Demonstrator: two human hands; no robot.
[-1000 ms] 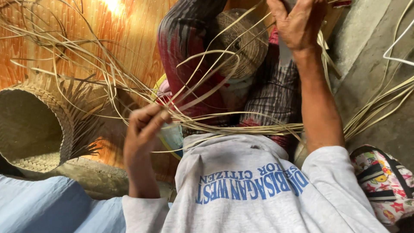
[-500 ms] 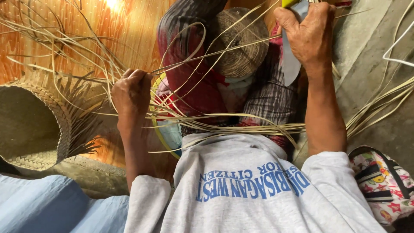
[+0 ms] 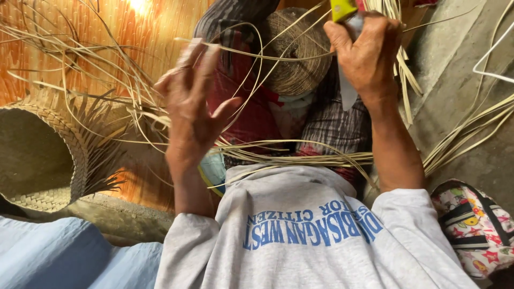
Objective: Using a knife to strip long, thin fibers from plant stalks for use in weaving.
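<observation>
My left hand (image 3: pixel 193 112) is raised at centre left with its fingers spread and blurred; thin pale reed strips (image 3: pixel 300 158) cross close to it, and none looks gripped. At the top right, my right hand (image 3: pixel 367 59) is closed around a knife (image 3: pixel 348 93) with a yellow-green handle, its pale blade pointing down toward my lap. A small round woven piece (image 3: pixel 300 59) lies between the two hands, loose strips curling out of it. A bundle of strips runs across my lap, above my grey shirt.
A large, half-woven basket (image 3: pixel 59 139) with bristling strip ends lies on its side at left. Behind it is an orange woven mat (image 3: pixel 107 32). A patterned bag (image 3: pixel 476 225) sits at lower right on grey concrete (image 3: pixel 460 80). Blue cloth (image 3: pixel 64 257) covers the lower left.
My left hand has risen from a fist low by the strips to an open, spread hand higher up. My right hand stays closed on the knife, with more of the blade showing.
</observation>
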